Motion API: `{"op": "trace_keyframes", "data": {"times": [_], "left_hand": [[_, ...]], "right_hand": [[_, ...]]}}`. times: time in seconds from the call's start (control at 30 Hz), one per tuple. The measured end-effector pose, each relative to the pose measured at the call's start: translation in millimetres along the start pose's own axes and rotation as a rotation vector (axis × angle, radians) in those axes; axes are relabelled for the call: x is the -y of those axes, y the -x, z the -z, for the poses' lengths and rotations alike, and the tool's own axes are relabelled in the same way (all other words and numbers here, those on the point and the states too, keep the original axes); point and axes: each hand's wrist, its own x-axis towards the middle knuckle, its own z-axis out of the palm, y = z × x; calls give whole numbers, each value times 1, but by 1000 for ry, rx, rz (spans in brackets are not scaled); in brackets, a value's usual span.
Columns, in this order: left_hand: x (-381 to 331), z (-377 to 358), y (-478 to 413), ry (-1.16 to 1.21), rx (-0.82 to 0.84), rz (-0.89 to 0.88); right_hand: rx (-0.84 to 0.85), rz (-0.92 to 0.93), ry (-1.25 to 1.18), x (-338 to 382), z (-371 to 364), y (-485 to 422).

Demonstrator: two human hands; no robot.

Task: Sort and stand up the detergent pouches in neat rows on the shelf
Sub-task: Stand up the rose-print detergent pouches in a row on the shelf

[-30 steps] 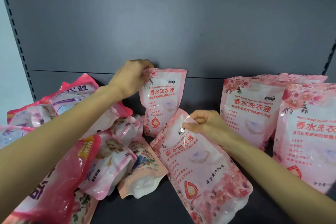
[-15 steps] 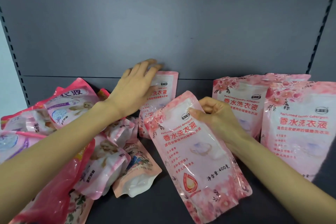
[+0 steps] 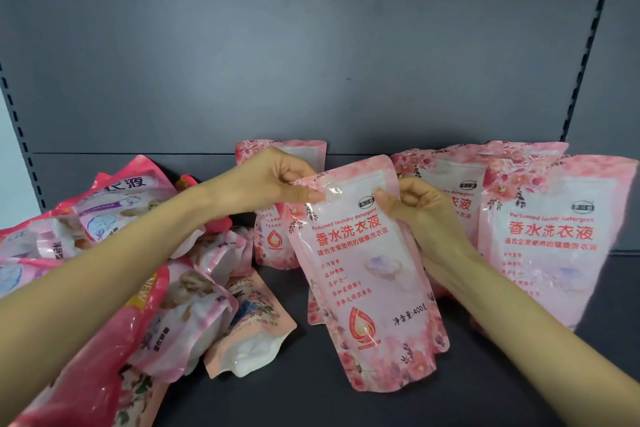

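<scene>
Pink pouches (image 3: 554, 236) on dark shelf (image 3: 519, 378)

Pale pink pouch (image 3: 363, 270) printed with roses and red lettering; shelf (image 3: 485, 392) dark grey.

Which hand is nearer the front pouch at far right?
Right. The right hand is just left of the far-right pouch; left hand is farther left, across the held pouch.

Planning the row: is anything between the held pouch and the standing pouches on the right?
Nothing visible, apart from the right hand gripping the held pouch; the shelf floor there is partly hidden.
</scene>
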Motion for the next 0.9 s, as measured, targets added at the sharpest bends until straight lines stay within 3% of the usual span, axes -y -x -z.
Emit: {"op": "trace_keyframes", "data": {"times": [0.7,0.9], "left_hand": [[-44,10,-18,-210,-207,-60],[-41,36,-27,-341,-341,-51]], "right_hand": [[-25,67,20,14,12,2],[-57,-45,257,-4,18,6]]}}
